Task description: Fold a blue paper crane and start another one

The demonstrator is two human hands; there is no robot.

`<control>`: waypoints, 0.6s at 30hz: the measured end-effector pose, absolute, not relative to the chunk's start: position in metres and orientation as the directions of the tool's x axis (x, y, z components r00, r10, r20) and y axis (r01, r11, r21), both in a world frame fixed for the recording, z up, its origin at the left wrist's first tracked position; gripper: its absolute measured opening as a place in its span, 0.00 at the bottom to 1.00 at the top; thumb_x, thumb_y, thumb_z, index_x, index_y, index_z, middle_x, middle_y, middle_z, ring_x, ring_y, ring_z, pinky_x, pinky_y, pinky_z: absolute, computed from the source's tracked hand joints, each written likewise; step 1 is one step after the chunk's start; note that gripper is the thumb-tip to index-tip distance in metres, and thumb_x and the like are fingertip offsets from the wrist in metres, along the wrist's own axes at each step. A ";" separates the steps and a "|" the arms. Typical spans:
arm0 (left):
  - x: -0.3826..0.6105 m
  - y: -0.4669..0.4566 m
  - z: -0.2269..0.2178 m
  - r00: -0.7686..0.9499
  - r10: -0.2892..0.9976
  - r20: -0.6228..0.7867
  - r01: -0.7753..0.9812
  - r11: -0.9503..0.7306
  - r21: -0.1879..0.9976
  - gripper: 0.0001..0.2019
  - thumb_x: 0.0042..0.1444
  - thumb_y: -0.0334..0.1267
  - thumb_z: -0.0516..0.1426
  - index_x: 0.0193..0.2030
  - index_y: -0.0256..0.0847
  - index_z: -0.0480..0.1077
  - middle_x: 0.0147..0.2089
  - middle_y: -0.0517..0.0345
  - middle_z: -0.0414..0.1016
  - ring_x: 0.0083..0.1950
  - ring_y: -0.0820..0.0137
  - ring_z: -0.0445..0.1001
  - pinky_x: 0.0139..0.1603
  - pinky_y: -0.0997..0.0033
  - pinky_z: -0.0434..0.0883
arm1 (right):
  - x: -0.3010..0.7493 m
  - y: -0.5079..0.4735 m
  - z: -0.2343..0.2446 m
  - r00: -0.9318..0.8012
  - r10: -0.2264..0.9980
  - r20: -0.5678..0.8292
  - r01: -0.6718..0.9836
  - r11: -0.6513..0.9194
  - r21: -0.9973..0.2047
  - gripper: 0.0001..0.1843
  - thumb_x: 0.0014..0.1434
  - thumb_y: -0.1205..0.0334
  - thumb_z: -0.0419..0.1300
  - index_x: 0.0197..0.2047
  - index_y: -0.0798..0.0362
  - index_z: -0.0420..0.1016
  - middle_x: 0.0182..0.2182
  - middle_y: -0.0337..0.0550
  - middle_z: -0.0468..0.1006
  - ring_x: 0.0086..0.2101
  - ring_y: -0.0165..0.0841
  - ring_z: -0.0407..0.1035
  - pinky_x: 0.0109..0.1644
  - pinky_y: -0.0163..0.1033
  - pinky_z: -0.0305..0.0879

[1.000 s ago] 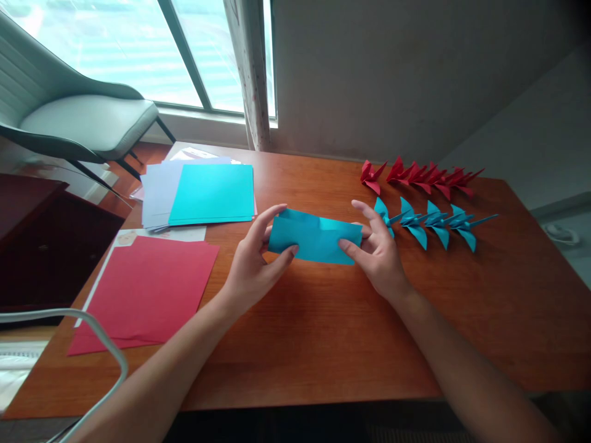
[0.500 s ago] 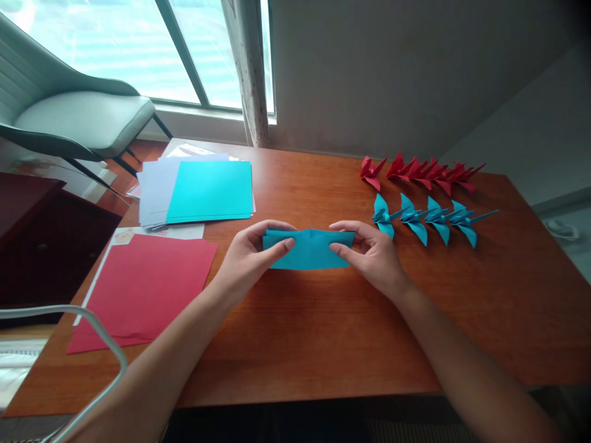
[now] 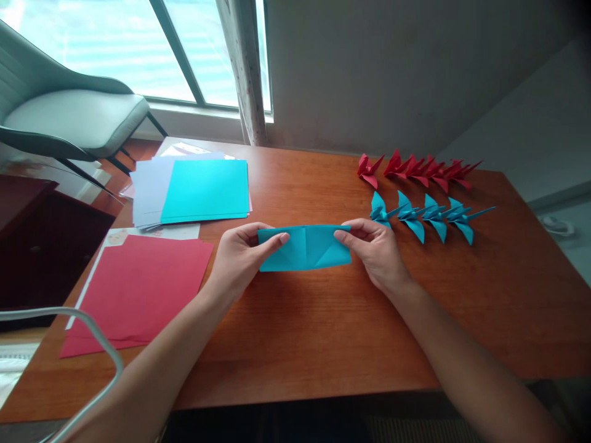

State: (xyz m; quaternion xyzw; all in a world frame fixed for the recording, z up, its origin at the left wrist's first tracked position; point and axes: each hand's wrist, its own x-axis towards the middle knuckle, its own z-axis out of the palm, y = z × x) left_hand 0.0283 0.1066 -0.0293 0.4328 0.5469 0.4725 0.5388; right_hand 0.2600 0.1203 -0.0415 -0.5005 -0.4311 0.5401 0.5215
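Note:
A blue sheet of paper point(image 3: 305, 249), folded into a wide rectangle with crease lines across it, is held up between my two hands over the table. My left hand point(image 3: 244, 255) pinches its left end, thumb in front and fingers behind. At the right end, my right hand point(image 3: 376, 249) grips the upper corner the same way. The fingers behind the paper are partly hidden. Just beyond my right hand stands a row of several blue paper cranes point(image 3: 434, 218), with a row of several red paper cranes point(image 3: 415, 170) behind it.
On the wooden table point(image 3: 323, 338), red paper point(image 3: 138, 292) lies at the left. Behind it are blue sheets point(image 3: 205, 191) on pale sheets point(image 3: 146, 191). A white cable or tube point(image 3: 104, 338) curves at the lower left. A chair point(image 3: 78, 117) stands beyond the table near the window.
The blue paper's uneven top edge is now straight, and its front shows a vertical crease. My right hand has shifted to its upper corner. The view has moved slightly.

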 end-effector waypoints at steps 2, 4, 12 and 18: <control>0.028 0.107 -0.030 -0.060 0.980 -0.192 -0.018 0.191 0.981 0.15 0.42 0.44 0.73 0.28 0.37 0.77 0.27 0.61 0.72 0.28 0.76 0.66 0.27 0.79 0.65 | 0.260 0.120 -0.043 0.053 0.996 -0.066 -0.111 -0.060 -0.992 0.11 0.43 0.58 0.77 0.30 0.48 0.83 0.29 0.36 0.83 0.30 0.29 0.74 0.37 0.36 0.73; 0.028 0.107 -0.030 -0.066 0.977 -0.202 -0.015 0.201 0.979 0.15 0.42 0.45 0.73 0.28 0.37 0.77 0.27 0.61 0.73 0.28 0.76 0.67 0.27 0.78 0.65 | 0.261 0.121 -0.044 0.060 0.997 -0.053 -0.090 -0.048 -0.995 0.11 0.44 0.57 0.77 0.31 0.48 0.83 0.29 0.36 0.83 0.30 0.30 0.75 0.37 0.37 0.74; 0.029 0.107 -0.029 -0.071 0.976 -0.203 -0.012 0.203 0.979 0.16 0.40 0.47 0.73 0.29 0.38 0.78 0.27 0.60 0.75 0.27 0.74 0.68 0.26 0.77 0.66 | 0.261 0.121 -0.043 0.090 0.996 -0.016 -0.013 -0.014 -1.000 0.14 0.44 0.52 0.76 0.30 0.49 0.82 0.28 0.38 0.83 0.29 0.31 0.75 0.34 0.38 0.74; 0.029 0.107 -0.028 -0.093 0.977 -0.194 0.039 0.198 0.979 0.18 0.40 0.51 0.73 0.28 0.38 0.78 0.25 0.60 0.73 0.25 0.75 0.66 0.24 0.76 0.64 | 0.261 0.120 -0.040 0.091 0.996 -0.019 0.020 -0.021 -1.000 0.15 0.45 0.49 0.75 0.29 0.50 0.82 0.27 0.39 0.82 0.28 0.32 0.74 0.31 0.39 0.73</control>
